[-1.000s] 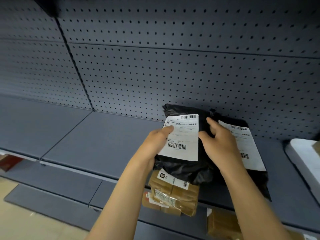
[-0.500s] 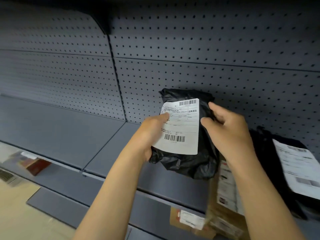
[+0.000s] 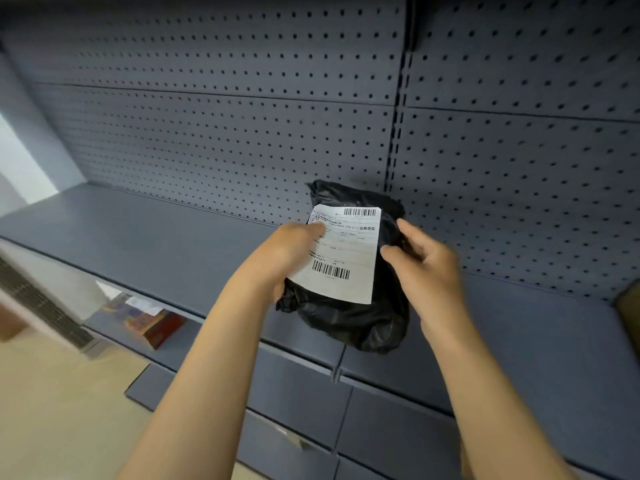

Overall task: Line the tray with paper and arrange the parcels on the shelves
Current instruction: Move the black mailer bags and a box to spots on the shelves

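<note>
A black plastic parcel (image 3: 360,320) with a white shipping label (image 3: 343,254) is held upright over the grey shelf (image 3: 156,237), close to the pegboard back. My left hand (image 3: 287,254) grips its left side, thumb on the label. On the parcel's right side my right hand (image 3: 426,265) holds it with fingers curled around the edge. Whether the parcel's bottom touches the shelf I cannot tell.
The perforated back panel (image 3: 242,133) has a slotted upright post (image 3: 398,126) behind the parcel. A red and blue box (image 3: 152,323) lies on the lower shelf at left. A brown carton corner (image 3: 628,303) shows at the right edge. Beige floor lies below left.
I have carried the black parcel leftward along the shelf, away from the second black parcel and the brown boxes, which have left the view. Both hands keep their grip.
</note>
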A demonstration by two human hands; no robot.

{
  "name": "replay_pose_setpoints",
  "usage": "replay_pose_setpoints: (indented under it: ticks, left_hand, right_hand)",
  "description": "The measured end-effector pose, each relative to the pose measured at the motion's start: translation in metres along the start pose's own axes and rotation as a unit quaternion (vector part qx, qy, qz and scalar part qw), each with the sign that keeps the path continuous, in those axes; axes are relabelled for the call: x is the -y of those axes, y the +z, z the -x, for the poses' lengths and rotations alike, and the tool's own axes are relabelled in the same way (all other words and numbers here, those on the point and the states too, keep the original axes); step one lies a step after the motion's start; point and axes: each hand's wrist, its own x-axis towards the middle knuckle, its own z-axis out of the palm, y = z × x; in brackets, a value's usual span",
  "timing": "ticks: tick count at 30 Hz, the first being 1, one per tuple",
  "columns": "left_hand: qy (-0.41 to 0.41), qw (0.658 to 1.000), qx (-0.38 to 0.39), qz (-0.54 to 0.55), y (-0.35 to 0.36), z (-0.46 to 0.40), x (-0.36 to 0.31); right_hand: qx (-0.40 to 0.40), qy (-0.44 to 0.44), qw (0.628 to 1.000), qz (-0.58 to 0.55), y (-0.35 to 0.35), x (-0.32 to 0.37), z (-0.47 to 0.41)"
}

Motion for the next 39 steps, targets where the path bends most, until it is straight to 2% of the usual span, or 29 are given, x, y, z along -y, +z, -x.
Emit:
replay_pose_setpoints:
  ticks: [5,8,12,15,17,19,21,22,25,30,32,39]
  left_hand:
    - [-0.039,0.999,-0.022,0.011,-0.050,-0.035,0.034]
    - [-0.067,0.998,-0.010,0.006,-0.060,-0.051,0.057]
    - [-0.056,0.997,0.009,-0.045,-0.064,-0.068,0.086]
    - [-0.057,0.995,-0.018,-0.075,-0.061,-0.075,0.099]
    - [-0.033,0.989,-0.059,-0.133,-0.060,-0.074,0.096]
    - [0.005,0.962,-0.109,-0.252,-0.058,-0.069,0.088]
    - [0.076,0.931,-0.159,-0.321,-0.051,-0.061,0.076]
    - [0.122,0.922,-0.178,-0.320,-0.046,-0.060,0.072]
    - [0.207,0.941,-0.195,-0.181,-0.022,-0.051,0.050]
    - [0.255,0.957,-0.137,0.022,0.035,-0.021,0.014]
    - [0.254,0.960,-0.106,0.060,0.058,-0.010,0.003]
    - [0.245,0.965,-0.033,0.088,0.156,0.039,-0.021]
  right_hand:
    - [0.044,0.027,0.998,0.024,0.059,-0.019,-0.007]
    - [0.056,0.053,0.996,0.039,0.081,-0.031,-0.012]
    - [0.075,0.092,0.992,0.045,0.101,-0.050,-0.016]
    - [0.077,0.097,0.990,0.067,0.106,-0.058,-0.015]
    - [0.074,0.095,0.990,0.077,0.107,-0.058,-0.015]
    - [0.079,0.084,0.989,0.096,0.107,-0.054,-0.014]
    - [0.076,0.056,0.989,0.112,0.101,-0.046,-0.013]
    - [0.070,0.039,0.991,0.110,0.096,-0.041,-0.012]
    - [0.053,0.012,0.996,0.075,0.067,-0.020,-0.011]
    - [0.020,0.006,0.999,0.032,0.005,0.013,-0.005]
    - [0.010,0.001,1.000,0.023,-0.019,0.019,0.001]
    - [-0.026,-0.017,1.000,-0.002,-0.121,0.016,0.025]
